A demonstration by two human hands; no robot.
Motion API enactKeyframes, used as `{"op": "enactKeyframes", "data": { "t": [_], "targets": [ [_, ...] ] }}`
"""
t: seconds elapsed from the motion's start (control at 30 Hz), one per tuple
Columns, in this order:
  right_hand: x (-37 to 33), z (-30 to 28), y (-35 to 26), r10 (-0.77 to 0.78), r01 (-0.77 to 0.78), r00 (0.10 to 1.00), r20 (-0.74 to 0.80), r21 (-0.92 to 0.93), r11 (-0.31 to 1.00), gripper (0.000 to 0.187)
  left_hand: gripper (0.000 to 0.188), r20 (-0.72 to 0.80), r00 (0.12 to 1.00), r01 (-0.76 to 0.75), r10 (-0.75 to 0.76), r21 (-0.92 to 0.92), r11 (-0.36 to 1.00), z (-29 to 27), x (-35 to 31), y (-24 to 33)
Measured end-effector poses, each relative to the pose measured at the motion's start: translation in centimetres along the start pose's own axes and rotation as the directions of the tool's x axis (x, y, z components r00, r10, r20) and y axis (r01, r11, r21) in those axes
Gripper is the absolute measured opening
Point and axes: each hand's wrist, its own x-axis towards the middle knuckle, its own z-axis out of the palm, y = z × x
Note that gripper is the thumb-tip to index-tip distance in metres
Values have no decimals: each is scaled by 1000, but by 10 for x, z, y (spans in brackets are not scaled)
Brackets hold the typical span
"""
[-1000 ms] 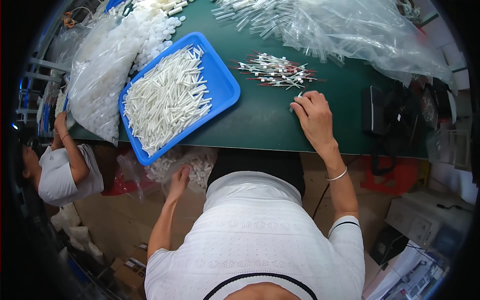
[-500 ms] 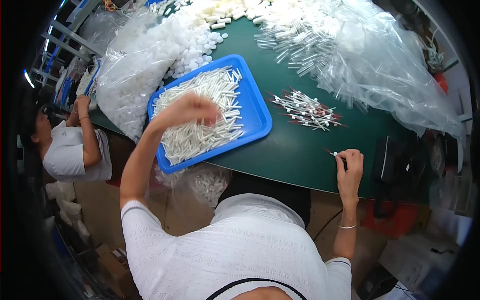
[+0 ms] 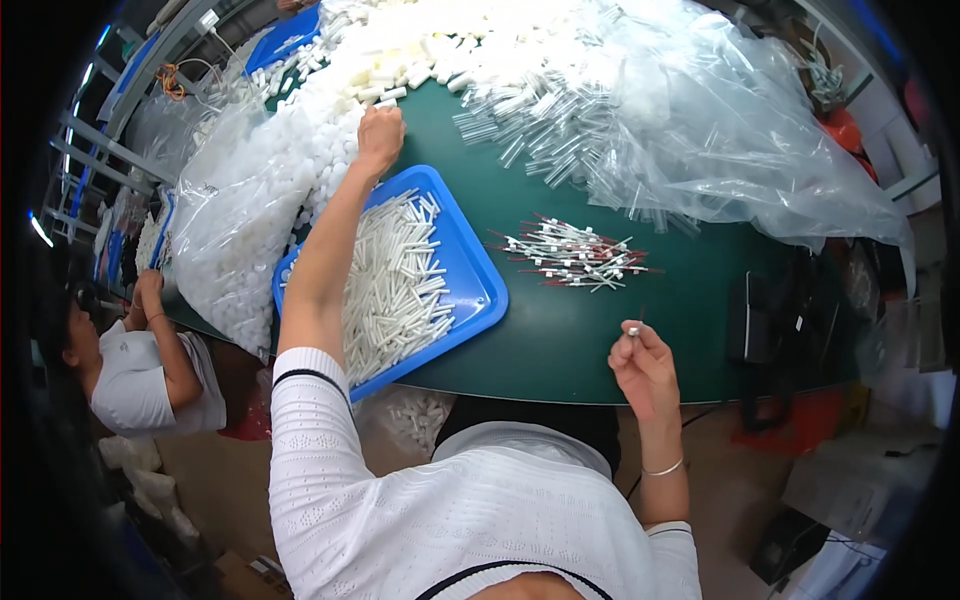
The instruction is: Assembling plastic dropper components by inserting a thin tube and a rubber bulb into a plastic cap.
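My left hand is at the near edge of a pile of white and cream cylindrical plugs, beyond the blue tray. Its fingers are curled together; whatever lies in them is hidden. Below that arm, the blue tray holds a heap of short white tubes. My right hand, raised near the table's front edge, pinches a thin red-tipped stick with a small white collar. Farther back lies a bunch of similar red-and-white sticks, apart from both hands.
Clear tubes spill beside a large plastic bag at the back right. A bag of round white pieces stands left of the tray. A black object sits at the right. Another person is at the far left.
My left hand has gone from above the tubes in the tray to the plug pile farther back. My right hand has turned palm up and shifted left, still pinching the stick. The view has shifted.
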Motion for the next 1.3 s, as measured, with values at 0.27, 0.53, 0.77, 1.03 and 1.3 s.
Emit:
{"op": "enactKeyframes", "data": {
  "t": [0.27,0.53,0.77,1.03,1.3],
  "targets": [
    [28,44,30,-23,33,998,58,-175,984,17,27,553,828,558,88,-802,-215,-161,-132,150],
    [3,59,39,-306,328,930,205,-841,430,6,30,657,716,626,237,-452,-636,-178,-209,202],
    [-11,57,30,-334,367,901,279,-898,240,10,26,574,766,606,289,-495,-622,-176,-218,213],
    [-15,59,24,-322,375,899,297,-901,218,10,26,514,834,544,199,-709,-448,-180,-223,221],
    [-6,57,38,-291,381,908,300,-880,284,11,23,524,829,530,194,-626,-573,-175,-234,237]
  ]
}}
